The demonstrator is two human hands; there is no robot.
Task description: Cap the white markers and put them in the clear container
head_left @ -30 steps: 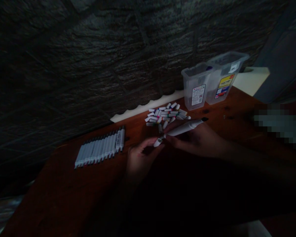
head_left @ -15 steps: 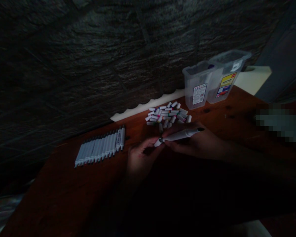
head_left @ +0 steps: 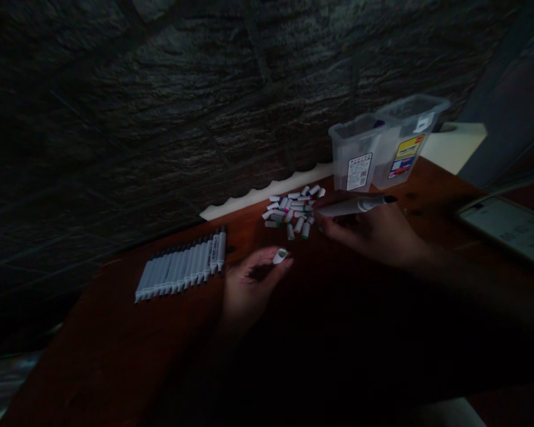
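Between the thumb and fingers of my left hand (head_left: 251, 281) is a small white marker cap (head_left: 280, 256), its hollow end turned up toward me. My right hand (head_left: 374, 231) grips a white marker (head_left: 345, 207) that lies slantwise across the fingers, with a dark tip bare at its right end. The fingers of that hand reach to the right side of a heap of white caps (head_left: 289, 216) with coloured bands. Part of the heap is hidden behind the right hand. Left of my left hand lies a neat row of uncapped markers (head_left: 180, 264).
Two clear plastic boxes (head_left: 353, 160) with labels stand at the back right. A white wavy-edged strip (head_left: 267, 193) runs along the stone wall (head_left: 160, 107). A phone (head_left: 511, 228) lies at the right of the wooden table (head_left: 98, 356), and a cream block (head_left: 456, 145) sits behind the boxes.
My hands have drawn apart. The right one has moved right and away from me with the marker, to the heap, while the left stays low with the cap, its hollow end now showing.
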